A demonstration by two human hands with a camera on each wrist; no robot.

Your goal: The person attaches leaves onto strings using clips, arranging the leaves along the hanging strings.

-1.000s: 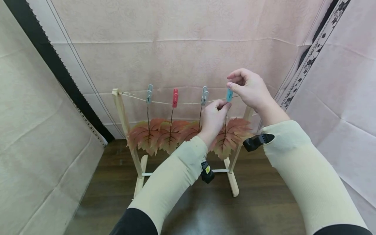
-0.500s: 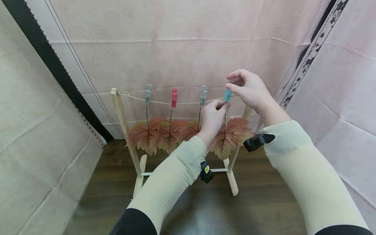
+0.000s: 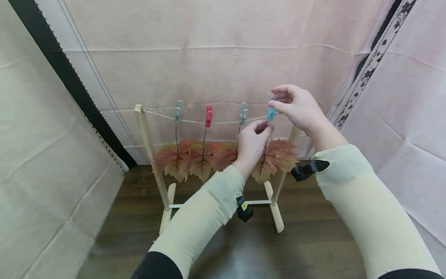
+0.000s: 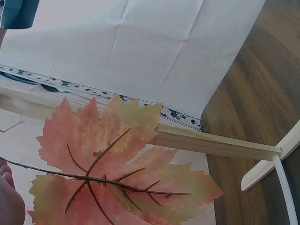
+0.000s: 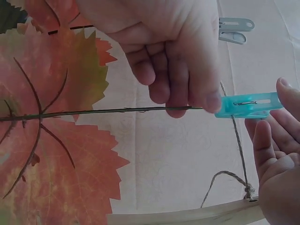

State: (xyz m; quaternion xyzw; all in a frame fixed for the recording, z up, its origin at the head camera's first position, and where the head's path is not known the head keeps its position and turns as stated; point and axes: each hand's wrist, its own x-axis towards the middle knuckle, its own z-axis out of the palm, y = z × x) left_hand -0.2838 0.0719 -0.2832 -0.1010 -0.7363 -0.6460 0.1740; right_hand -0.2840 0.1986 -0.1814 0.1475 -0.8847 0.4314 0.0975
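My right hand pinches the handle end of a turquoise clothespin at the right part of the string line. The string runs past the clothespin's lower half in the right wrist view. My left hand pinches the thin dark stem of an autumn leaf, with its thumb tip right at the clothespin's lower end. That leaf, orange-red with yellow-green edges, hangs below the left hand. Further left, a grey-blue clothespin, a red clothespin and a grey clothespin hold leaf stems on the line.
A wooden frame with a left post, feet and a white crossbar carries the string. Other leaves hang side by side there. Pale cloth encloses the back and sides above a dark wood-grain surface.
The right leaf and its stem have shifted slightly up and left with the left hand. My right hand keeps its hold on the turquoise clothespin, whose upper end now shows more between the fingers.
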